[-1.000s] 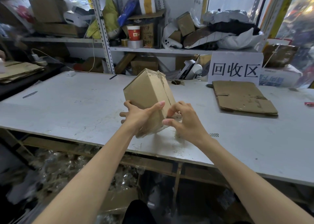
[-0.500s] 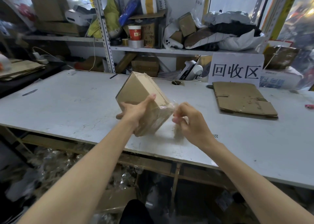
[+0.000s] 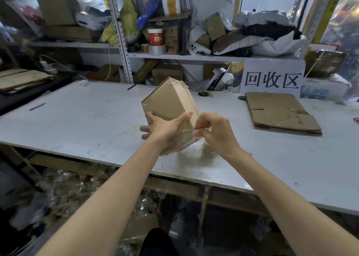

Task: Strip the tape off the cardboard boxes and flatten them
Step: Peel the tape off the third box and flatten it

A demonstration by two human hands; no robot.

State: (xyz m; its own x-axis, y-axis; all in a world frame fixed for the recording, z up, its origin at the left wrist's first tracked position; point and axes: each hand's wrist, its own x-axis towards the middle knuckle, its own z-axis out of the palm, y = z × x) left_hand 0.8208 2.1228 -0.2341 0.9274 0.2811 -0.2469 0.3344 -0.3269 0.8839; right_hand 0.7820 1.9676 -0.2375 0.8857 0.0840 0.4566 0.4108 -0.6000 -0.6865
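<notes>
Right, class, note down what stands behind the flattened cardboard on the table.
A white sign with three black characters stands just behind the flattened cardboard on the table. The sign covers whatever is behind it.

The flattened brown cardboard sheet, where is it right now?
In the head view, the flattened brown cardboard sheet lies on the right part of the white table, just in front of the white sign with black characters.

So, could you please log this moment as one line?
left hand: grips tilted box | right hand: pinches clear tape | flattened cardboard: on table
</notes>
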